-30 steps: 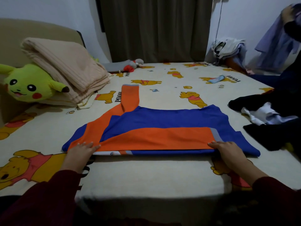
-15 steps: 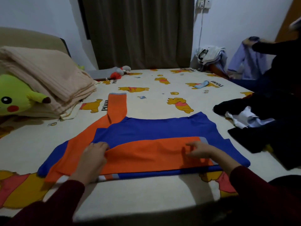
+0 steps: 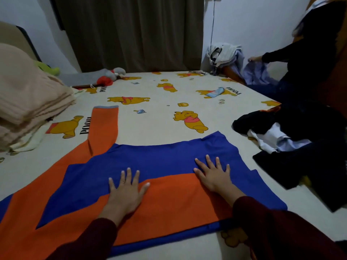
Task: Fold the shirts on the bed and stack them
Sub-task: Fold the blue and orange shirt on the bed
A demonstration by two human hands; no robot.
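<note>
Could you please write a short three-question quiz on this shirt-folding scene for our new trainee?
1. True or false: both hands lie flat on the blue and orange shirt.
2. Which sleeve part sticks out toward the curtain? A) orange sleeve B) blue sleeve
3. Where is the dark clothes pile?

Key:
1. True: left hand and right hand press it, fingers spread.
2. A.
3. On the bed, right of the shirt.

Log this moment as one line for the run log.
step: smoothing fold | left hand: flat on shirt | right hand: flat on shirt | sleeve: not yet folded | clothes pile: waiting, right
</note>
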